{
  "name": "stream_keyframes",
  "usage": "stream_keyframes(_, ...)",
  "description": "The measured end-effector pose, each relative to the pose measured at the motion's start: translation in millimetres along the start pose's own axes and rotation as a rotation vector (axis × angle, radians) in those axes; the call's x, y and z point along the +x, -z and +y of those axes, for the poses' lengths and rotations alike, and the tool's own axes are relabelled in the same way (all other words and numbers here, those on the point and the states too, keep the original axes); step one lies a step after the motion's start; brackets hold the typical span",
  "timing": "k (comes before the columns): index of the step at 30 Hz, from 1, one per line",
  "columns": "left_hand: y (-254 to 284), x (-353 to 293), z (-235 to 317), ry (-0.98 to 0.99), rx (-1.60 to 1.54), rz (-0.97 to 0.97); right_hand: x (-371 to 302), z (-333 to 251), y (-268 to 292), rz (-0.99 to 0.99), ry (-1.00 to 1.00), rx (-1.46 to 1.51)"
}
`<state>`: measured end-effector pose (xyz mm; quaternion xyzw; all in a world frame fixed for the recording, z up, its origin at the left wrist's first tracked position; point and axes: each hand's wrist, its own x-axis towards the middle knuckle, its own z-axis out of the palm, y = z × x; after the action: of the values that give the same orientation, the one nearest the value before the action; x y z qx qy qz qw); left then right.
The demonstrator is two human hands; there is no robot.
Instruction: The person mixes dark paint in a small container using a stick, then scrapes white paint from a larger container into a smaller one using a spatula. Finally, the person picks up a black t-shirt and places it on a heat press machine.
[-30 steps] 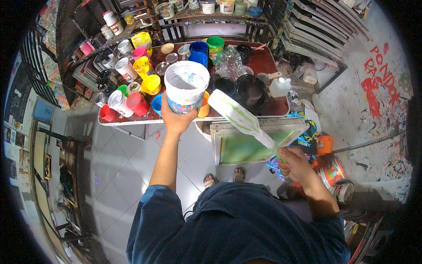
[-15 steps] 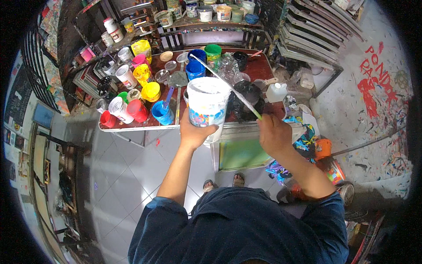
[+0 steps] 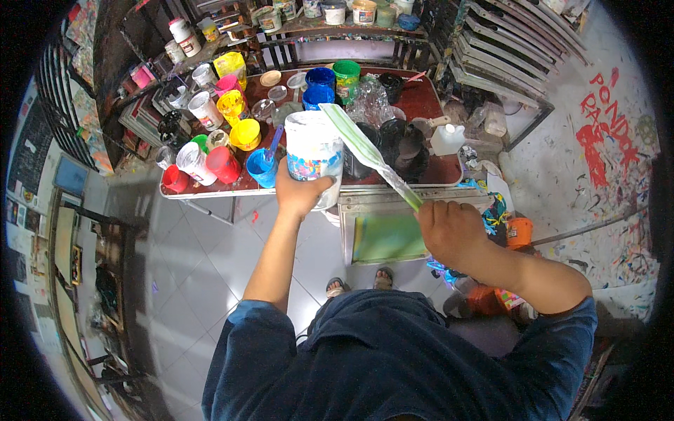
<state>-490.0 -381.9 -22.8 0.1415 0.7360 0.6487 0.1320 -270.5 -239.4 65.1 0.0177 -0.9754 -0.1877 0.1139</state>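
Observation:
My left hand [image 3: 298, 192] is wrapped around a white plastic paint tub [image 3: 314, 149] with a colourful label, held at the table's front edge. My right hand [image 3: 451, 231] grips the green handle of a long paint spatula [image 3: 359, 145]. White paint coats much of its flat pale-green blade. The blade slants up to the left, its tip beside the tub's rim on the right. How full the tub is, I cannot tell. Closest to the tub on the left stands a blue paint cup [image 3: 260, 170] with a purple-handled tool [image 3: 276, 142] in it.
Red, yellow, blue and green paint containers crowd the dark red table [image 3: 232, 191]. A translucent jug [image 3: 447, 139] stands at its right. Below the front edge leans a framed screen [image 3: 390, 238]. Stacked frames [image 3: 502, 63] are at the far right, and a shelf of tubs [image 3: 335, 12] is behind.
The spatula has turned from edge-on to showing its broad face, and its tip has shifted toward me and right. The tub has moved slightly left. Both hands keep their grip.

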Motion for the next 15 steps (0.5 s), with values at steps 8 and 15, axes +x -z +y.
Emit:
stream_keyframes(8, 10, 13, -14, -0.053, 0.009, 0.017, -9, 15, 11, -0.047, 0.04, 0.063)
stream_keyframes(15, 13, 16, -14, -0.048, 0.067, 0.053, -35, 30, 18, -0.05, -0.052, 0.103)
